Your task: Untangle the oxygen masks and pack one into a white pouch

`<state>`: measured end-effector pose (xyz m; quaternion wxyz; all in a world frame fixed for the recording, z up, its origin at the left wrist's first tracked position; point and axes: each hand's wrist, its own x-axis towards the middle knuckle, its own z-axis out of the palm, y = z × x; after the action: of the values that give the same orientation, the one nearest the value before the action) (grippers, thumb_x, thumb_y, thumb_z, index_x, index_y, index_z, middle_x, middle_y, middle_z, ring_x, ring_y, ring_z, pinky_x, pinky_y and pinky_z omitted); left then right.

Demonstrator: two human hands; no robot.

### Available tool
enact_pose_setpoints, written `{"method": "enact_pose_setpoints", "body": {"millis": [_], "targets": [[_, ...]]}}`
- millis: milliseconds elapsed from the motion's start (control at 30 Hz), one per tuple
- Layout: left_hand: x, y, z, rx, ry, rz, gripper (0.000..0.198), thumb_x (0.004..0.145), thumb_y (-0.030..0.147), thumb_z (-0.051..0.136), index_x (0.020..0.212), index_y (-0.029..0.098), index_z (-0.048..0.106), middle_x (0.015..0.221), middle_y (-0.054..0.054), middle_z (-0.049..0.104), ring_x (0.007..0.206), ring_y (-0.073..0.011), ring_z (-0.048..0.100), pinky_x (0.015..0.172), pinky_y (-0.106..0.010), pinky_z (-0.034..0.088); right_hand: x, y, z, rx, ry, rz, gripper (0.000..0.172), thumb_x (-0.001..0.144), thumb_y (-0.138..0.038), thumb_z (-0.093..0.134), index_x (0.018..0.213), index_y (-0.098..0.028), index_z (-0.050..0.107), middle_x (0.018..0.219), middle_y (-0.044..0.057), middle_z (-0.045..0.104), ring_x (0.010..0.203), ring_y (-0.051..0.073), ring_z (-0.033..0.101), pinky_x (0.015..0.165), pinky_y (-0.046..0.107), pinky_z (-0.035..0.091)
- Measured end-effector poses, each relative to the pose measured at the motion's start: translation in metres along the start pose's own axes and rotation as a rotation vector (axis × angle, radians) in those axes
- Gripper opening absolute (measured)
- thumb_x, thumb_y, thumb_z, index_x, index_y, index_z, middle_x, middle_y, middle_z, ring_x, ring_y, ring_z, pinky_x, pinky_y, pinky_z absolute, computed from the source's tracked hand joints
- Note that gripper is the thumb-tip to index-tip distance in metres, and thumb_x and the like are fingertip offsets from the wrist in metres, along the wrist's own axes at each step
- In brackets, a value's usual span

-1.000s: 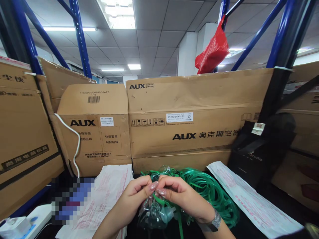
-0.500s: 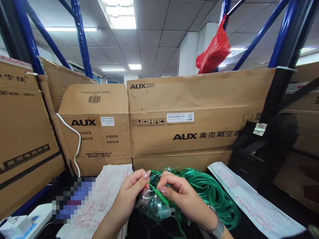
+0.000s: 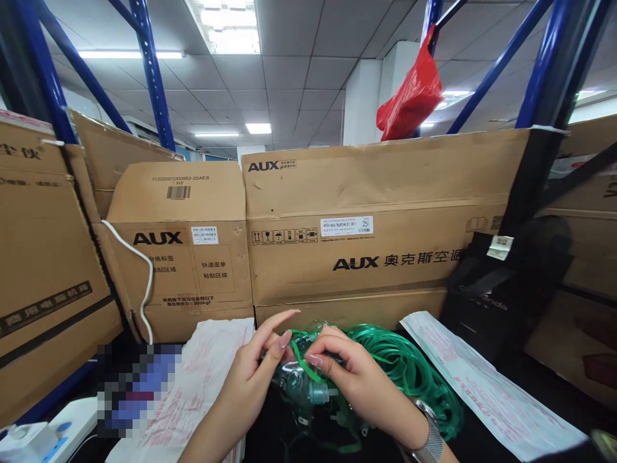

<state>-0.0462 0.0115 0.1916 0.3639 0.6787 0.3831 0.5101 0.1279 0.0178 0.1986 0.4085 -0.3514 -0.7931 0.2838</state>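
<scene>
Mask [image 3: 295, 384], one, clear plastic; on the black surface [image 3: 272, 440], beneath and between the hands, at mid-width, well in from the left and right edges. Strap [image 3: 303, 365], green, running from the mask up between the hands.

Left hand [image 3: 258, 370]: forefinger extended, thumb beside the strap; whether it grips cannot be told. Right hand [image 3: 354, 370]: thumb and forefinger pinched together on the strap; watch [image 3: 430, 438] at the wrist. Hands near each other, apart.

Tubing [image 3: 405, 360], green, coiled; beyond the right hand, toward the surface's far edge. Paper sheets, printed in red: one [image 3: 205, 366] left of the hands, one [image 3: 486, 382] right of the tubing. Carton [image 3: 385, 186], lettered AUX, upright along the far edge.
</scene>
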Motion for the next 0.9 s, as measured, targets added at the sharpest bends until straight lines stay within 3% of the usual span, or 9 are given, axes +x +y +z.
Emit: {"method": "enact_pose_setpoints", "body": {"millis": [100,267,333,433,533,633,733,800,900], "targets": [[-0.004,0.002,0.000,0.066,-0.111,-0.058,0.029,0.085,0.035,0.048,0.106,0.024,0.063,0.089,-0.003,0.069,0.086,-0.0189,0.059,0.082,-0.030,0.041,-0.002,0.001,-0.003,-0.103,0.023,-0.029,0.018,0.087,-0.020,0.048,0.073,-0.019,0.059,0.076,0.001,0.053,0.080,0.017,0.049,0.077,0.030,0.038],[-0.001,0.000,0.003,0.054,-0.097,-0.137,0.026,0.075,0.028,0.062,0.098,0.020,0.068,0.066,-0.002,0.071,0.065,-0.0199,0.064,0.069,-0.031,0.048,-0.003,0.003,-0.002,-0.102,0.008,-0.057,0.013,0.086,-0.022,0.050,0.078,-0.020,0.060,0.080,0.002,0.055,0.083,0.016,0.051,0.076,0.030,0.041],[0.002,-0.001,0.003,-0.066,-0.050,-0.143,0.025,0.074,0.025,0.063,0.097,0.019,0.069,0.068,-0.003,0.073,0.066,-0.0196,0.065,0.068,-0.030,0.049,-0.002,0.005,-0.002,-0.039,0.074,-0.028,0.009,0.086,-0.025,0.051,0.089,-0.021,0.059,0.089,0.003,0.056,0.088,0.017,0.053,0.081,0.031,0.042],[0.008,-0.002,-0.002,-0.204,0.082,-0.138,0.025,0.072,0.025,0.064,0.096,0.018,0.069,0.066,-0.003,0.074,0.066,-0.0184,0.066,0.069,-0.028,0.050,0.002,0.009,-0.003,0.130,0.171,0.041,0.026,0.086,-0.033,0.050,0.109,-0.021,0.051,0.108,0.007,0.056,0.101,0.017,0.052,0.090,0.034,0.041],[0.012,-0.003,-0.008,-0.295,0.201,-0.142,0.024,0.070,0.027,0.067,0.092,0.017,0.071,0.064,-0.003,0.073,0.065,-0.0172,0.066,0.068,-0.026,0.050,0.007,0.015,-0.007,0.323,0.096,0.133,0.035,0.085,-0.039,0.048,0.114,-0.019,0.048,0.113,0.009,0.057,0.106,0.018,0.052,0.094,0.036,0.038],[0.014,-0.006,-0.010,-0.411,0.237,-0.176,0.022,0.070,0.027,0.068,0.089,0.016,0.072,0.073,-0.004,0.074,0.065,-0.0143,0.064,0.065,-0.022,0.050,0.009,0.020,-0.011,0.479,-0.138,0.208,0.036,0.080,-0.039,0.056,0.108,-0.017,0.052,0.096,0.006,0.064,0.093,0.016,0.059,0.086,0.033,0.042],[0.015,-0.009,-0.010,-0.532,0.202,-0.236,0.026,0.072,0.026,0.068,0.095,0.016,0.070,0.070,-0.004,0.073,0.061,-0.0119,0.063,0.062,-0.020,0.049,0.009,0.023,-0.011,0.574,-0.331,0.250,0.029,0.075,-0.034,0.064,0.095,-0.014,0.059,0.071,0.000,0.064,0.066,0.012,0.060,0.068,0.026,0.044],[0.015,-0.009,-0.009,-0.588,0.181,-0.259,0.029,0.073,0.026,0.066,0.101,0.016,0.067,0.067,-0.003,0.073,0.059,-0.0111,0.062,0.060,-0.019,0.049,0.011,0.023,-0.011,0.584,-0.308,0.257,0.023,0.077,-0.035,0.061,0.080,-0.012,0.062,0.057,-0.003,0.058,0.053,0.009,0.054,0.059,0.023,0.041],[0.015,-0.008,-0.009,-0.635,0.169,-0.267,0.026,0.075,0.024,0.065,0.100,0.016,0.067,0.069,-0.002,0.072,0.060,-0.0104,0.063,0.060,-0.019,0.050,0.012,0.021,-0.011,0.639,-0.120,0.220,0.029,0.083,-0.037,0.054,0.068,-0.013,0.060,0.045,-0.006,0.049,0.046,0.007,0.048,0.053,0.021,0.037]]}}
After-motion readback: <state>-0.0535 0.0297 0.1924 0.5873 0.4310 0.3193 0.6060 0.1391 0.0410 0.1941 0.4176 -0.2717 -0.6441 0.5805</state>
